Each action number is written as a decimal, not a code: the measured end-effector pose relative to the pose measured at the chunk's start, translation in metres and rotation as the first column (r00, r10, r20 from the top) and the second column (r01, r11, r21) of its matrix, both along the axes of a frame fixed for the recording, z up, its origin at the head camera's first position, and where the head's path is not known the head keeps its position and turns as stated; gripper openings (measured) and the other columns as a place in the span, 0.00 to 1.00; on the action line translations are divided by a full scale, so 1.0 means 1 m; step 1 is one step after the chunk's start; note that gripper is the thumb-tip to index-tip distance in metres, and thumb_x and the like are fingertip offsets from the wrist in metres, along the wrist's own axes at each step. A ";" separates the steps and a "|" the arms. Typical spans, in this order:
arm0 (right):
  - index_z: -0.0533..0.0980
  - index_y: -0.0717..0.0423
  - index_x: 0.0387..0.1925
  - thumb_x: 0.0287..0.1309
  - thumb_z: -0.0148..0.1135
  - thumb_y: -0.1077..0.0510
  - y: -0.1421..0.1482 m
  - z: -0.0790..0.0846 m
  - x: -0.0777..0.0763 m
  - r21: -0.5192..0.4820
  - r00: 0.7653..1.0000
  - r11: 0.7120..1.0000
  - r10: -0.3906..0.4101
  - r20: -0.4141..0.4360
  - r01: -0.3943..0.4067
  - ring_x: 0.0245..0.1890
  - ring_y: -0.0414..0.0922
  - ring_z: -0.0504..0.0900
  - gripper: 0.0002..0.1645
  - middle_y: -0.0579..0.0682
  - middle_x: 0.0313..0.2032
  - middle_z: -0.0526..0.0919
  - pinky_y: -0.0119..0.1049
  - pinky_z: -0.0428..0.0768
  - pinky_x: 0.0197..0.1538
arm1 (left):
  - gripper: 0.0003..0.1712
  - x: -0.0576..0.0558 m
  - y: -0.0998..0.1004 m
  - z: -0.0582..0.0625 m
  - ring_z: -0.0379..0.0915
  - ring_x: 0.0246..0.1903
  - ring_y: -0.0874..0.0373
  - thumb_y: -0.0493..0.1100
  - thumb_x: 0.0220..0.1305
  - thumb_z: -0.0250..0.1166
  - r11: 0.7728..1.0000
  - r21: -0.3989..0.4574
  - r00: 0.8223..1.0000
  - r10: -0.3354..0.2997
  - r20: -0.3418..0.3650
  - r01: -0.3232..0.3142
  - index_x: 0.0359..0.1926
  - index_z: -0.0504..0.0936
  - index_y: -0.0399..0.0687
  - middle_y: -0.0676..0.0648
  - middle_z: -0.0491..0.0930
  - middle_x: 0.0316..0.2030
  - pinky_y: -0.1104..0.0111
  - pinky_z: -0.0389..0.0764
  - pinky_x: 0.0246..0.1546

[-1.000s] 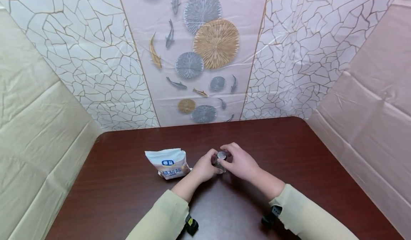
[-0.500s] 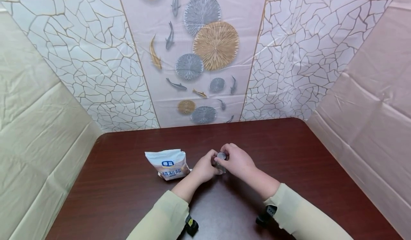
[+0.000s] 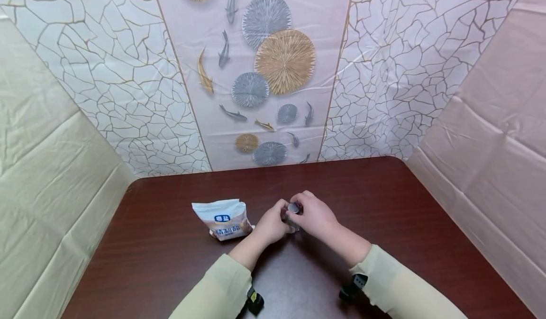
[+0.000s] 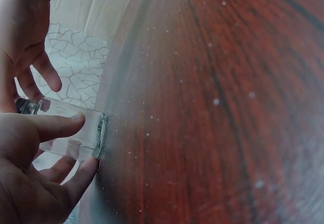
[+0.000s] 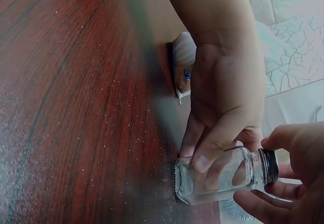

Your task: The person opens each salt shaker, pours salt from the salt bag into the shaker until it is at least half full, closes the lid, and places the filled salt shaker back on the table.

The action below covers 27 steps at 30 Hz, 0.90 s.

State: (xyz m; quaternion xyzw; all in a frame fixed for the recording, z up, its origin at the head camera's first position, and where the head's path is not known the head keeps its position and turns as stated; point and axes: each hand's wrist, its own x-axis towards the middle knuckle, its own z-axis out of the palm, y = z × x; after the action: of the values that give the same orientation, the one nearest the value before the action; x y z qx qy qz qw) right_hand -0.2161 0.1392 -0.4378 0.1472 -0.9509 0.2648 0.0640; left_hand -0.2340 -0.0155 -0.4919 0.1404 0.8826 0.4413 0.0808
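A small clear glass jar (image 5: 235, 176) with a dark screw collar stands upright on the table, its glass see-through with nothing visible inside. My left hand (image 3: 270, 222) grips the jar's body low down, thumb on one side and fingers round the other, as the left wrist view shows. Over the top, my right hand (image 3: 315, 216) pinches the lid (image 3: 293, 208), grey from above, between thumb and fingers. In the right wrist view the thumb and fingertips sit round the dark rim (image 5: 269, 166) at the jar's neck.
A white and pinkish plastic bag (image 3: 226, 219) with a blue logo and printed characters stands just left of my left hand. The dark red-brown table (image 3: 170, 262) carries fine white specks in the wrist views. Patterned cloth walls (image 3: 264, 72) rise behind and beside it.
My right hand has come slightly left and closed its fingers on the lid, and its wrist has turned a little. The left hand and the bag stay put.
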 end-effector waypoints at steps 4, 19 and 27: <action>0.82 0.49 0.42 0.53 0.72 0.51 0.004 0.000 0.001 0.017 0.998 0.999 0.047 -0.040 -0.046 0.34 0.40 0.78 0.14 0.43 0.38 0.78 0.38 0.80 0.39 | 0.28 0.000 0.002 -0.001 0.72 0.35 0.58 0.37 0.48 0.77 1.000 0.002 1.000 -0.005 -0.013 0.005 0.46 0.72 0.54 0.53 0.76 0.35 0.63 0.75 0.38; 0.84 0.48 0.48 0.57 0.62 0.62 0.000 0.002 0.005 0.084 0.977 0.979 0.195 -0.082 -0.188 0.45 0.45 0.79 0.17 0.47 0.48 0.79 0.38 0.80 0.42 | 0.27 0.001 -0.003 0.002 0.74 0.41 0.55 0.38 0.51 0.76 1.000 0.000 0.999 -0.009 0.032 0.009 0.47 0.71 0.54 0.52 0.78 0.39 0.60 0.77 0.42; 0.75 0.53 0.62 0.57 0.64 0.55 0.001 0.003 0.005 0.049 0.993 0.992 0.117 -0.017 -0.116 0.55 0.48 0.78 0.29 0.51 0.56 0.77 0.44 0.80 0.51 | 0.30 -0.001 -0.001 0.000 0.75 0.42 0.57 0.38 0.50 0.76 1.000 -0.002 1.000 -0.005 0.017 0.005 0.52 0.72 0.54 0.52 0.79 0.40 0.61 0.77 0.44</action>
State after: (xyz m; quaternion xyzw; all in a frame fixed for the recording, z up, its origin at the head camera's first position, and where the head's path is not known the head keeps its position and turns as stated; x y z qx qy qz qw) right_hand -0.2107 0.1400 -0.4344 0.2065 -0.9461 0.2435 0.0542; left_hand -0.2350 -0.0164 -0.4920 0.1391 0.8820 0.4412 0.0894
